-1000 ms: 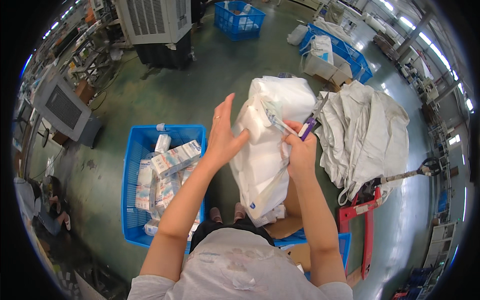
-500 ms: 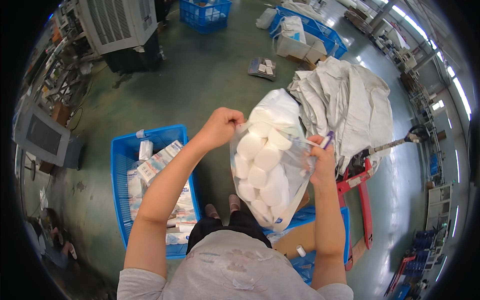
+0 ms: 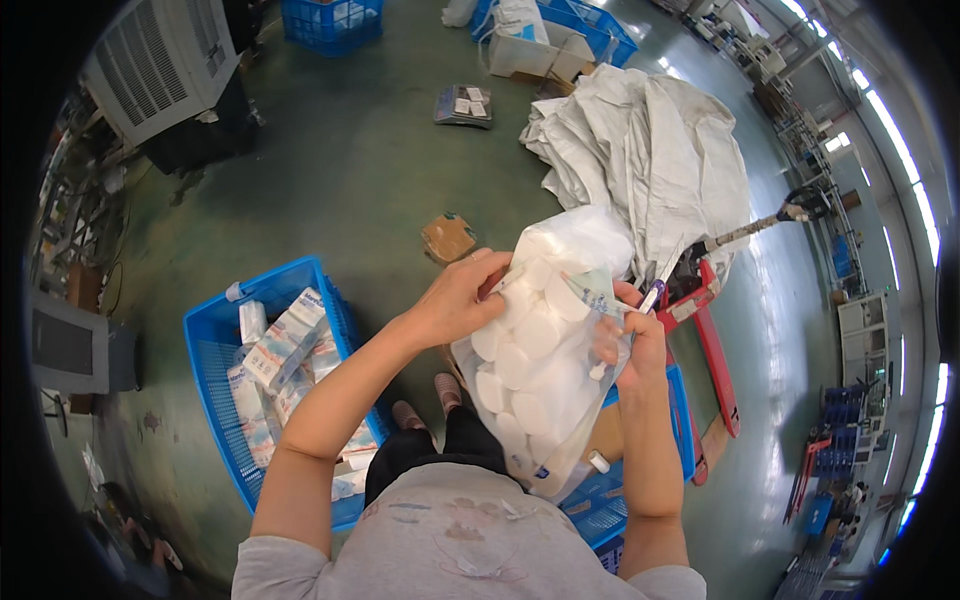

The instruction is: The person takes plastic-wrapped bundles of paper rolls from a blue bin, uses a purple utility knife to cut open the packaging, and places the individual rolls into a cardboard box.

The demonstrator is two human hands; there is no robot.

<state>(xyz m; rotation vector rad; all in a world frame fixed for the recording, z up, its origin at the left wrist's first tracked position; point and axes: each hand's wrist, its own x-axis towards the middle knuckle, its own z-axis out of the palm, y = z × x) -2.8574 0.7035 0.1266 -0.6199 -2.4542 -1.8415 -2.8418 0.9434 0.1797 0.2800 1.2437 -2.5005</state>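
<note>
A clear plastic bag [image 3: 520, 345] packed with white paper-like rolls hangs in front of me, its far end toward a heap of white sheeting. My left hand [image 3: 465, 295] pinches the bag's upper left edge between thumb and fingers. On the other side, my right hand [image 3: 640, 335] is closed on the bag's right edge. Held in that same hand is a slim tool [image 3: 652, 294] with a purple and white grip; a pale pointed part sticks up past it, and its exact kind is unclear. Some right-hand fingers show through the film.
A blue crate [image 3: 205, 370] of wrapped paper packs stands at my left. Another blue crate [image 3: 678, 400] lies below the bag. White sheeting [image 3: 660, 150] and a red pallet jack [image 3: 715, 370] are at the right. A flat cardboard piece [image 3: 448, 238] and a scale [image 3: 463, 106] lie ahead.
My view has turned, so the surroundings sit further left. Both hands have come closer together on the bag, and the tool in my right hand now points upward. A cardboard piece shows beyond my left hand.
</note>
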